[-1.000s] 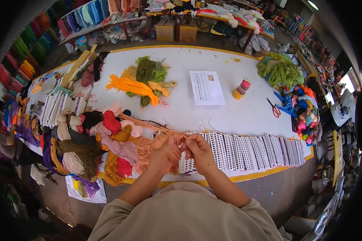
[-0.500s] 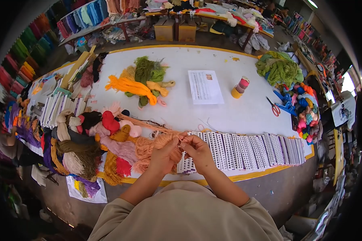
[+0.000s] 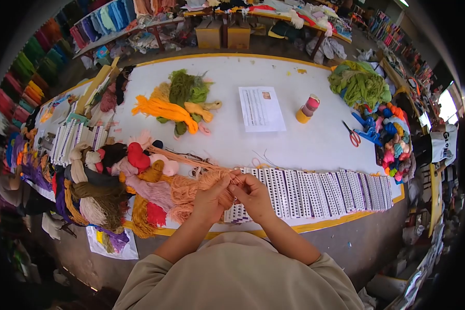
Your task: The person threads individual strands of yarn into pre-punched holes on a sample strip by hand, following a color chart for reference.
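Peach yarn (image 3: 183,192) lies in a loose heap at the table's near edge, with a long strand bundle stretching to the upper left. My left hand (image 3: 210,200) is closed around part of this yarn. Close beside it, my right hand (image 3: 250,196) pinches the same yarn between thumb and fingers. The fingertips of both hands nearly meet, and the exact strands between them are too small to make out. Right of my hands, a row of white cards with dark holes (image 3: 315,192) overlaps along the near edge.
Several coloured skeins (image 3: 139,157) crowd the left. Farther back lie an orange skein (image 3: 165,111), a printed sheet (image 3: 262,109), and stacked thread cones (image 3: 308,108). Scissors (image 3: 353,135) lie at right near a green yarn pile (image 3: 359,85) and small coloured balls (image 3: 395,137).
The view has shifted slightly. Both hands stay together on the peach yarn, with only slight finger movement. At far right, a person in a white shirt has shifted.
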The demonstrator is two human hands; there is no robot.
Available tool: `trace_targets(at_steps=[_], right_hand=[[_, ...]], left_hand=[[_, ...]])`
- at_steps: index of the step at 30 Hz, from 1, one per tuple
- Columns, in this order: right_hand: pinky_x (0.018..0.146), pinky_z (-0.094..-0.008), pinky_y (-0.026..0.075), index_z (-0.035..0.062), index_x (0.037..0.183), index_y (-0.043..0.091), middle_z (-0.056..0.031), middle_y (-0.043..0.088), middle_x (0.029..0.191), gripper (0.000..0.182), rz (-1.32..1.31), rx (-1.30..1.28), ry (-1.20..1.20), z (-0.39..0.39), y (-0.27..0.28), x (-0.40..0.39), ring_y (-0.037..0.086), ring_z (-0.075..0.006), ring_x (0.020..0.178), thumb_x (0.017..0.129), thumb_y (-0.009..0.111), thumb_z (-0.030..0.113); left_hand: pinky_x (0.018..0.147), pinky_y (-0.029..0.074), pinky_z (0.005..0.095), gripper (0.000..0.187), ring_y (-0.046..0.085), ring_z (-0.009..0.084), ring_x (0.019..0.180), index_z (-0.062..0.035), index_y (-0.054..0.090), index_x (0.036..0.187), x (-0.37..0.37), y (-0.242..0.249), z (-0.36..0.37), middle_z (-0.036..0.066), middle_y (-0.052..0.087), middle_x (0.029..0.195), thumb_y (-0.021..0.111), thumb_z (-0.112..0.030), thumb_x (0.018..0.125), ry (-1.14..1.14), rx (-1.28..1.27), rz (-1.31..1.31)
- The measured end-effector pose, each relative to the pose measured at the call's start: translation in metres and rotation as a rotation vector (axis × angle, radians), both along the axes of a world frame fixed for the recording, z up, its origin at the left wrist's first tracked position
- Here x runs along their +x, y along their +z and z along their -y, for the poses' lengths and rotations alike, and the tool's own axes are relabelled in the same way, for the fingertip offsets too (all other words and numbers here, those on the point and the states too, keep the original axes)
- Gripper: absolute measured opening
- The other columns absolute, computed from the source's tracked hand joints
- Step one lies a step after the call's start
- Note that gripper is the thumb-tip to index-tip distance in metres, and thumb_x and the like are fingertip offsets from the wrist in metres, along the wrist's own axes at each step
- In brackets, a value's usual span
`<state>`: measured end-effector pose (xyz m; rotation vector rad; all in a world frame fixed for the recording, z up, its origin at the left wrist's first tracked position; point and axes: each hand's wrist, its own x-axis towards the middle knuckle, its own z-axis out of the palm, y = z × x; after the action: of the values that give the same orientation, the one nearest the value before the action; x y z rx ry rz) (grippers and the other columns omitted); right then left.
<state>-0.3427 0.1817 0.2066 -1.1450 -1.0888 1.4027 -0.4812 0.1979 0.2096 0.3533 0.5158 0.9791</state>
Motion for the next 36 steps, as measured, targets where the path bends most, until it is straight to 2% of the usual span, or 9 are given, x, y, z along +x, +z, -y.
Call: trace_targets(at_steps=[9,21,27,29,31,32,33,34,36], right_hand=[[0.060,-0.0207,0.049,0.0035,0.093,0.058,0.0004,0.058,0.080,0.004,-0.044,-0.011,0.017,-0.009,-0.003,0.012,0.054,-0.0049,0.066,0.090,0.061,0.005],[0.059,-0.0201,0.051,0.0040,0.096,0.059,0.0001,0.059,0.082,0.007,-0.136,-0.151,-0.011,-0.019,-0.008,0.020,0.055,-0.0053,0.069,0.091,0.062,0.008],[0.064,-0.0221,0.051,0.0056,0.095,0.059,0.0015,0.058,0.082,0.009,0.131,0.085,0.023,-0.025,-0.026,0.022,0.054,-0.0046,0.068,0.091,0.063,0.013],[0.066,-0.0245,0.051,0.0076,0.095,0.059,0.0019,0.057,0.081,0.010,-0.204,-0.217,-0.002,-0.026,-0.004,0.020,0.053,-0.0052,0.064,0.093,0.060,0.017],[0.066,-0.0251,0.051,0.0085,0.095,0.058,0.0019,0.056,0.081,0.010,-0.356,-0.330,0.092,-0.028,0.005,0.032,0.053,-0.0055,0.064,0.094,0.059,0.019],[0.066,-0.0257,0.051,0.0095,0.095,0.058,0.0020,0.055,0.080,0.011,-0.508,-0.436,0.182,-0.028,0.004,0.041,0.052,-0.0058,0.063,0.095,0.057,0.020],[0.064,-0.0263,0.050,0.0101,0.096,0.058,0.0022,0.054,0.078,0.012,-0.467,-0.456,0.275,-0.027,0.000,0.052,0.051,-0.0067,0.063,0.095,0.056,0.022],[0.063,-0.0263,0.050,0.0106,0.096,0.058,0.0026,0.054,0.080,0.012,-0.342,-0.428,0.194,-0.023,-0.007,0.064,0.052,-0.0066,0.066,0.095,0.056,0.022],[0.065,-0.0262,0.050,0.0118,0.096,0.058,0.0030,0.054,0.083,0.010,-0.129,-0.399,-0.012,-0.019,-0.028,0.102,0.054,-0.0072,0.074,0.093,0.058,0.022]], left_hand=[[0.077,0.049,0.0344,0.034,0.060,0.0178,0.097,-0.0023,0.057,0.123,0.010,-0.006,-0.010,0.008,0.063,0.111,0.056,-0.023,0.095,-0.008,-0.036,-0.044],[0.077,0.050,0.0337,0.031,0.061,0.0165,0.094,-0.0011,0.059,0.119,0.019,-0.001,-0.018,0.007,0.063,0.108,0.056,-0.019,0.095,0.037,-0.025,-0.124],[0.079,0.051,0.0344,0.034,0.061,0.0164,0.095,-0.0005,0.057,0.122,0.021,-0.017,-0.021,0.006,0.063,0.106,0.054,-0.022,0.096,0.073,-0.036,-0.168],[0.080,0.052,0.0356,0.033,0.061,0.0168,0.095,-0.0008,0.057,0.119,0.017,-0.022,-0.026,0.006,0.063,0.103,0.052,-0.025,0.097,0.049,-0.071,-0.126],[0.082,0.052,0.0368,0.033,0.061,0.0171,0.095,-0.0012,0.056,0.116,0.009,-0.020,-0.030,0.006,0.062,0.100,0.050,-0.028,0.098,0.023,-0.114,-0.084],[0.079,0.052,0.0338,0.031,0.061,0.0159,0.091,-0.0023,0.056,0.111,0.004,-0.016,-0.034,0.006,0.062,0.097,0.049,-0.030,0.098,0.090,-0.149,-0.183],[0.077,0.051,0.0307,0.031,0.061,0.0148,0.087,-0.0035,0.055,0.106,-0.002,-0.014,-0.038,0.005,0.061,0.095,0.047,-0.032,0.099,0.156,-0.185,-0.281],[0.066,0.050,0.0250,0.027,0.059,0.0128,0.076,-0.0060,0.053,0.097,-0.019,-0.024,-0.042,0.005,0.060,0.091,0.046,-0.032,0.099,0.169,-0.078,-0.280],[0.054,0.045,0.0203,0.023,0.056,0.0106,0.067,-0.0070,0.055,0.097,-0.071,-0.049,-0.054,0.002,0.058,0.082,0.048,-0.029,0.098,0.319,-0.140,-0.406]])
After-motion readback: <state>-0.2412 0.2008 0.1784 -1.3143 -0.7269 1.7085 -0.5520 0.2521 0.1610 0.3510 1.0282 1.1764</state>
